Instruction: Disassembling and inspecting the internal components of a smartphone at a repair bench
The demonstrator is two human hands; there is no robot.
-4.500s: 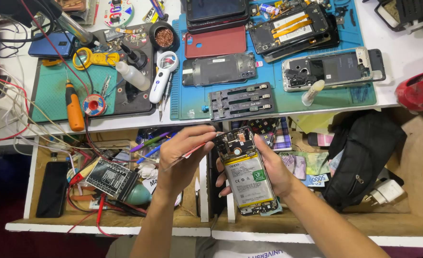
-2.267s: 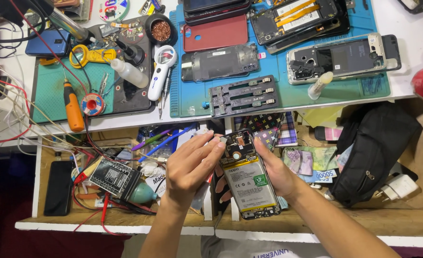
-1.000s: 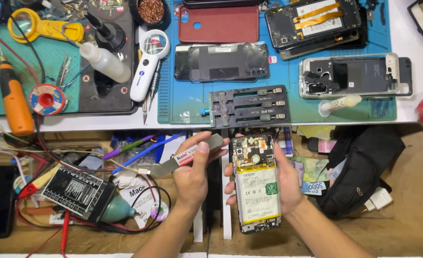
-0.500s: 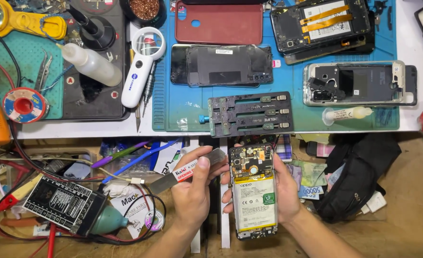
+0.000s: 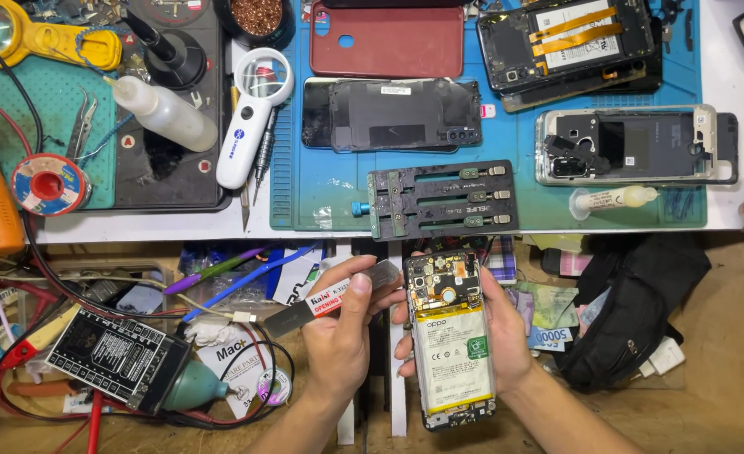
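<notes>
— Where is the opened phone now?

— I see it in the right hand, low in the middle of the view, over the open drawer just below the edge of the white bench. Its back cover is off, so the pale battery and the small circuit board at the top are bare.

— How do you think it handles?

— I judge it is light and stiff, but fragile. The bare board and the battery must not be pressed or bent. The metal frame looks smooth, so it can slip. The safe place to hold is the long side edges, and this is where the hand has it.

— How are the hands?

— The right hand is half closed around the phone from below, with the fingers on the left edge and the thumb on the right edge. The left hand is closed on a thin metal opening tool with a red and white label. The thumb presses on its flat side, and its blade end lies just beside the top left corner of the phone. I cannot tell if the blade touches the frame.

— What is near?

— A black board holder lies on the blue mat above.
</notes>
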